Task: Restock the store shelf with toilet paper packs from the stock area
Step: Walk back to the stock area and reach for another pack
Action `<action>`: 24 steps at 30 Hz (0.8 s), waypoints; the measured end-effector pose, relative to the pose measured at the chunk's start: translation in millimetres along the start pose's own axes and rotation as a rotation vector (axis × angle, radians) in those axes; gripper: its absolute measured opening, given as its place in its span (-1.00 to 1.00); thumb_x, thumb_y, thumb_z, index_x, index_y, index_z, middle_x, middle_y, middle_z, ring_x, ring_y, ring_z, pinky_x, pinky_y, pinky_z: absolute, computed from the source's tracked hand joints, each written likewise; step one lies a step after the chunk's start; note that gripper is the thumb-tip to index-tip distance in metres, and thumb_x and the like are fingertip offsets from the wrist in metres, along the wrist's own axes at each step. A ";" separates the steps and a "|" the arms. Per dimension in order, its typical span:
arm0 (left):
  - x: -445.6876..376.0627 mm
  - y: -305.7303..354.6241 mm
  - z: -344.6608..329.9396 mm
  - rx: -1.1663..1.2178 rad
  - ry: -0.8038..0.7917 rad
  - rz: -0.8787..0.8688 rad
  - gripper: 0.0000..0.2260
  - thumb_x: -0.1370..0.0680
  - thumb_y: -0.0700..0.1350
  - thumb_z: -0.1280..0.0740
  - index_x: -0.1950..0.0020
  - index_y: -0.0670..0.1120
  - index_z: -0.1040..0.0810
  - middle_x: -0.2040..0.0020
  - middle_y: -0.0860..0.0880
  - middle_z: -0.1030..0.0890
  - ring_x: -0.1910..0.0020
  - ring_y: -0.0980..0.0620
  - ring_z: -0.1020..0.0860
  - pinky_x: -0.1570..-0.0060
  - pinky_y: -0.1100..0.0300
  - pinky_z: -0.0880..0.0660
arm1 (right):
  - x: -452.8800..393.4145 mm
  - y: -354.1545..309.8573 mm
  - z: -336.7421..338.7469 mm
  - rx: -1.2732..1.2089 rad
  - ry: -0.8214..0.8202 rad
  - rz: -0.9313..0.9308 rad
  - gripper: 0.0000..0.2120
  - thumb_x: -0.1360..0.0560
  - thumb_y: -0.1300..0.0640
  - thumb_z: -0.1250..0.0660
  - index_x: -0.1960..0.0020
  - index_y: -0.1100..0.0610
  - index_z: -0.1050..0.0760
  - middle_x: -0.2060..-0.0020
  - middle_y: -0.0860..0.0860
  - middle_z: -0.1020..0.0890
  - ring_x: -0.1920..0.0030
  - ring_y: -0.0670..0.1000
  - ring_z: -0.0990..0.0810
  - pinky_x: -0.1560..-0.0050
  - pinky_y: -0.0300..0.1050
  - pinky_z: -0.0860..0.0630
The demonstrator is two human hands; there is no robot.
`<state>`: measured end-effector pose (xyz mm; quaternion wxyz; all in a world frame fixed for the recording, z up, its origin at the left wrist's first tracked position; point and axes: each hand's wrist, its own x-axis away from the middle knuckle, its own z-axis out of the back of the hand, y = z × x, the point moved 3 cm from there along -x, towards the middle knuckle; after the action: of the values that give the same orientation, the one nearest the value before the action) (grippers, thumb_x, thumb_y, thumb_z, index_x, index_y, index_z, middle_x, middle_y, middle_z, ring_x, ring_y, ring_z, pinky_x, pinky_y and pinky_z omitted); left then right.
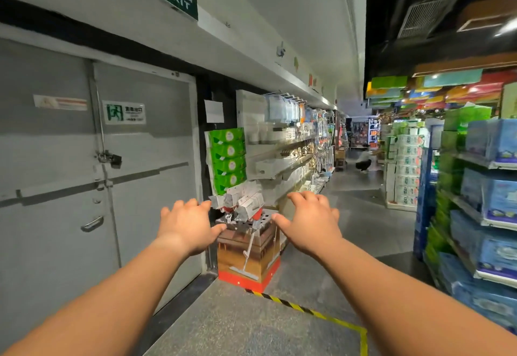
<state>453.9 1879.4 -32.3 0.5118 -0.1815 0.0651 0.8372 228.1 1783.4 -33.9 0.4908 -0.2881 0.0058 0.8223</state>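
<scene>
My left hand (188,224) and my right hand (311,221) are stretched out in front of me at chest height, palms down, fingers spread and holding nothing. Blue toilet paper packs (495,201) fill the store shelf (472,215) on my right, with green packs (450,143) further along it. A tall stack of green tissue packs (228,159) leans against the wall ahead, above and behind my left hand. More white paper packs (407,168) are piled down the aisle.
A grey double exit door (112,176) with a padlock is on my left. A cardboard mop display box (249,249) stands on the floor ahead. Yellow-black tape (307,311) marks the floor. A person crouches far down the aisle (363,159).
</scene>
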 end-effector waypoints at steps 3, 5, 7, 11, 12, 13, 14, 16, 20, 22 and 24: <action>-95.1 21.3 -21.7 0.028 0.035 -0.026 -0.37 -0.56 0.41 -0.13 -0.52 0.09 -0.33 -0.37 -0.02 -0.50 -0.37 -0.13 -0.42 -0.30 -0.12 -0.36 | -88.1 19.2 -28.4 -0.035 0.031 -0.012 -0.34 -0.52 -0.40 -0.15 -0.51 -0.09 -0.28 -0.46 -0.02 -0.36 -0.47 0.14 -0.23 -0.36 0.23 -0.28; -149.2 38.7 -40.1 0.043 0.025 -0.054 -0.35 -0.55 0.41 -0.15 -0.54 0.09 -0.32 -0.39 -0.02 -0.49 -0.39 -0.13 -0.41 -0.31 -0.12 -0.36 | -137.6 34.6 -52.8 -0.017 0.014 -0.004 -0.33 -0.52 -0.41 -0.16 -0.51 -0.09 -0.27 -0.47 -0.02 -0.35 -0.48 0.14 -0.22 -0.37 0.24 -0.26; -202.9 53.1 -62.0 0.046 0.030 -0.068 -0.34 -0.55 0.42 -0.15 -0.55 0.09 -0.30 -0.41 -0.02 -0.48 -0.40 -0.13 -0.41 -0.30 -0.12 -0.37 | -188.2 53.4 -80.9 -0.024 0.007 -0.009 -0.32 -0.51 -0.41 -0.16 -0.52 -0.09 -0.26 -0.49 0.00 -0.33 -0.49 0.16 -0.23 -0.38 0.25 -0.26; -311.9 75.5 -104.7 0.021 0.055 -0.047 -0.34 -0.54 0.43 -0.16 -0.53 0.09 -0.32 -0.40 -0.03 -0.49 -0.37 -0.14 -0.44 -0.27 -0.14 -0.40 | -295.1 93.4 -138.2 -0.079 -0.011 -0.021 -0.29 -0.51 -0.42 -0.18 -0.54 -0.09 -0.24 -0.49 0.01 -0.33 -0.48 0.17 -0.25 -0.37 0.24 -0.28; -338.2 81.4 -115.8 0.014 0.057 -0.038 -0.35 -0.54 0.42 -0.16 -0.52 0.08 -0.34 -0.39 -0.03 -0.50 -0.36 -0.15 -0.44 -0.27 -0.15 -0.40 | -322.1 103.7 -152.8 -0.069 -0.012 -0.004 -0.29 -0.50 -0.42 -0.18 -0.54 -0.09 -0.24 -0.48 0.01 -0.34 -0.47 0.18 -0.25 -0.36 0.24 -0.29; -364.5 87.0 -126.3 0.011 0.056 -0.028 -0.35 -0.54 0.42 -0.17 -0.51 0.08 -0.34 -0.38 -0.04 -0.50 -0.36 -0.15 -0.44 -0.28 -0.16 -0.39 | -349.2 113.6 -166.7 -0.061 -0.014 0.011 -0.28 -0.50 -0.42 -0.19 -0.54 -0.09 -0.25 -0.48 0.01 -0.34 -0.47 0.18 -0.26 -0.36 0.24 -0.29; -390.6 92.0 -135.7 0.010 0.054 -0.015 -0.35 -0.54 0.42 -0.17 -0.52 0.08 -0.33 -0.39 -0.04 -0.50 -0.37 -0.16 -0.44 -0.29 -0.17 -0.39 | -376.1 122.9 -179.4 -0.059 -0.017 0.020 -0.28 -0.49 -0.42 -0.19 -0.53 -0.08 -0.25 -0.48 0.01 -0.34 -0.46 0.18 -0.27 -0.35 0.24 -0.29; -445.1 100.6 -151.1 0.021 0.062 0.025 -0.32 -0.54 0.42 -0.16 -0.56 0.08 -0.29 -0.41 -0.04 -0.48 -0.39 -0.16 -0.42 -0.30 -0.17 -0.38 | -433.6 141.2 -201.4 -0.064 -0.023 0.043 -0.27 -0.49 -0.43 -0.19 -0.54 -0.08 -0.24 -0.47 0.02 -0.35 -0.46 0.18 -0.28 -0.36 0.25 -0.30; -549.0 118.9 -176.1 0.007 0.075 0.095 -0.32 -0.55 0.43 -0.13 -0.56 0.08 -0.27 -0.41 -0.05 -0.48 -0.39 -0.16 -0.42 -0.29 -0.15 -0.39 | -555.0 169.9 -237.0 -0.081 -0.019 0.094 -0.28 -0.50 -0.43 -0.18 -0.54 -0.09 -0.24 -0.47 0.01 -0.35 -0.45 0.17 -0.28 -0.35 0.23 -0.31; -596.0 126.1 -191.9 -0.005 0.084 0.102 -0.32 -0.55 0.43 -0.12 -0.56 0.08 -0.27 -0.40 -0.04 -0.48 -0.38 -0.15 -0.43 -0.28 -0.13 -0.40 | -611.1 180.5 -259.9 -0.107 -0.031 0.106 -0.28 -0.50 -0.43 -0.17 -0.54 -0.09 -0.23 -0.48 0.00 -0.35 -0.45 0.17 -0.28 -0.35 0.21 -0.33; -641.4 130.3 -210.6 -0.012 0.083 0.112 -0.32 -0.55 0.43 -0.12 -0.57 0.08 -0.26 -0.41 -0.03 -0.48 -0.38 -0.15 -0.43 -0.29 -0.12 -0.39 | -659.4 188.6 -287.8 -0.125 -0.049 0.126 -0.26 -0.50 -0.44 -0.16 -0.55 -0.08 -0.22 -0.49 0.00 -0.35 -0.45 0.17 -0.28 -0.36 0.20 -0.32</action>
<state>652.3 1221.9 0.4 0.4598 -0.2154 0.0912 0.8567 442.3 1071.5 -9.2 0.4189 -0.2972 -0.0392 0.8571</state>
